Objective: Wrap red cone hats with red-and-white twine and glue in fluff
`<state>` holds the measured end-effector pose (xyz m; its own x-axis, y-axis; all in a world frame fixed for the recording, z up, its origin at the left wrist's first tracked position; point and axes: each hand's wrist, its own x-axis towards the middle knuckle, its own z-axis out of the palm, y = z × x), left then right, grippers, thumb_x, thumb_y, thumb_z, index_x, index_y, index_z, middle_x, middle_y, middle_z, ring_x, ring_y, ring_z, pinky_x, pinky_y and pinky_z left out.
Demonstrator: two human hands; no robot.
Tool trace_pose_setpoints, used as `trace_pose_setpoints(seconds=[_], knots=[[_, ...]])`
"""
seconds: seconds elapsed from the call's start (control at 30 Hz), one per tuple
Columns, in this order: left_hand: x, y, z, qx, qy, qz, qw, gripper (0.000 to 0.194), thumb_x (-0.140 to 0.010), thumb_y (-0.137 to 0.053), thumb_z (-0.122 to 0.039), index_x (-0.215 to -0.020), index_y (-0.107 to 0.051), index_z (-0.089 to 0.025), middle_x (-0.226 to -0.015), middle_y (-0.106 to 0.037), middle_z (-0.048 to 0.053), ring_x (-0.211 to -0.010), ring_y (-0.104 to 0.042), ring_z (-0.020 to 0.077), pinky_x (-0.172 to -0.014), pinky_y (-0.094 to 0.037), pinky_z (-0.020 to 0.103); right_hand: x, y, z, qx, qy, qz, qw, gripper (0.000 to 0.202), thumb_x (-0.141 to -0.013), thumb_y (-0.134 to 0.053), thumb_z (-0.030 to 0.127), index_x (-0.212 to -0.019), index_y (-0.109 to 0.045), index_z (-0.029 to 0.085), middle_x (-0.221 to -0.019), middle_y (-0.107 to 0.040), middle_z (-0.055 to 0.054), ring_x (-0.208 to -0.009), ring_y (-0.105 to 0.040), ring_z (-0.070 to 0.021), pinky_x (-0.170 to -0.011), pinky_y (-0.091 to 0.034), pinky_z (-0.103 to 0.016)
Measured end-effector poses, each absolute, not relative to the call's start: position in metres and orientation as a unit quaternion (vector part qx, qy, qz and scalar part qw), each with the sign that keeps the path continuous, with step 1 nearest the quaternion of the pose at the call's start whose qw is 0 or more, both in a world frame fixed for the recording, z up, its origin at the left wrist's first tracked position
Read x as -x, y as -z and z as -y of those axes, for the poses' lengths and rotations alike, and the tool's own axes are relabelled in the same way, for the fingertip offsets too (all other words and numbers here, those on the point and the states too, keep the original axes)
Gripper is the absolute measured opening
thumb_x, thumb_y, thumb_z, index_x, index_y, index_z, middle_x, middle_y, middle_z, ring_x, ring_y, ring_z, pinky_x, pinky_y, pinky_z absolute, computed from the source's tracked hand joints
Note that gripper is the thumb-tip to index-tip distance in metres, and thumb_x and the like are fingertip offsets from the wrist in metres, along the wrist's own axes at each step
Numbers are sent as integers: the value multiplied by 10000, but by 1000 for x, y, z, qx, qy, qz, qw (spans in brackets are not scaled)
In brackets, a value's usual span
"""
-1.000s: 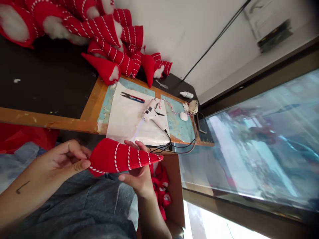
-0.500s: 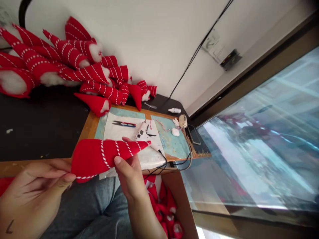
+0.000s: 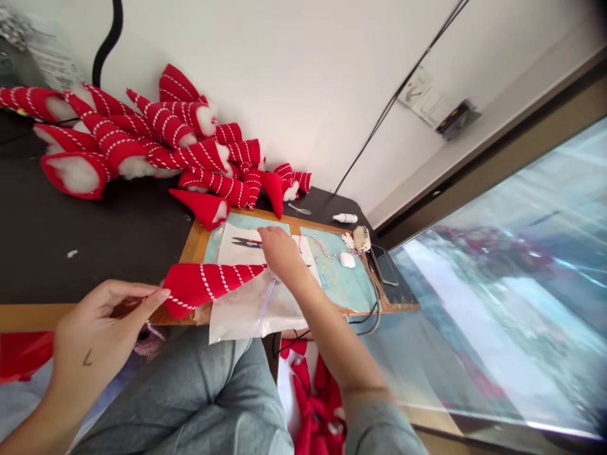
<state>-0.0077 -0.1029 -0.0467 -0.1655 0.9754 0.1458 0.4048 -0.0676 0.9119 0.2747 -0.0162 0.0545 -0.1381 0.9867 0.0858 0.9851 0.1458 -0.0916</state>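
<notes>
- With our left hand (image 3: 102, 328) we pinch the wide end of a red cone (image 3: 184, 281) between thumb and fingers.
- We have the cone lying sideways in the air before the table's edge (image 3: 161, 316), its tip just beside our right hand (image 3: 281, 253), partly over the white sheet (image 3: 232, 316).
- Our right hand is over the handles of the snips (image 3: 241, 242), fingers bent down. Its fingertips are hidden, so we cannot tell whether it grips them; we see the blades lying apart on the sheet.
- White cord (image 3: 205, 281) already crosses our cone in several bands towards the tip, and more lines its lower edge. We judge the banding well advanced, perhaps complete on the side facing us.
- The wide end points away from our view, so we cannot tell whether the cone has stuffing.
- Behind, we have a pile (image 3: 199, 157) of banded cones, many showing white stuffing (image 3: 78, 172); those look further along to us.
- In front of the pile, a plain cone (image 3: 196, 207) shows stuffing and no cord on the side we see; its banding seems left undone.
- We see a loose twist (image 3: 317, 242) of cord on the blue mat (image 3: 351, 291).
</notes>
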Motion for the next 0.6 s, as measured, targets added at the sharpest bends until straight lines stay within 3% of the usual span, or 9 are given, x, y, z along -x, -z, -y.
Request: trace_pose_setpoints(seconds=[0.1, 0.27, 0.43, 0.6], knots=[[0, 25, 95, -490, -506, -608, 367, 275, -791, -854, -452, -898, -713, -242, -918, -795, 26, -884, -747, 249, -783, -597, 357, -268, -48, -13, 625, -15, 781, 6, 272, -977, -585, -18, -1133, -764, 114, -1237, -771, -195, -1190, -707, -291, -1024, -536, -365], [2, 23, 86, -446, -519, -548, 481, 293, -759, -897, -383, -858, -680, -211, -826, -777, -13, -746, -734, 149, -665, -574, 218, -266, -43, -28, 622, -2, 781, -50, 268, -1006, -555, 40, -1223, -704, 88, -1259, -759, -215, -1154, -729, -297, -945, -544, -341], [-8, 9, 87, -417, -517, -499, 557, 372, -679, -944, -350, -830, -643, -193, -753, -733, -44, -575, -674, 95, -559, -555, 179, -272, -56, -20, 653, 37, 756, -26, 377, -1104, -316, 95, -1395, -556, 104, -1223, -769, -193, -1119, -730, -288, -878, -516, -334], [-21, 3, 90, -412, -517, -485, 573, 394, -609, -964, -329, -766, -634, -183, -661, -692, -42, -539, -632, 102, -508, -525, 186, -276, -60, -6, 680, 50, 731, -8, 405, -1141, -239, 141, -1444, -507, 126, -1329, -716, -192, -1080, -732, -253, -849, -492, -310]])
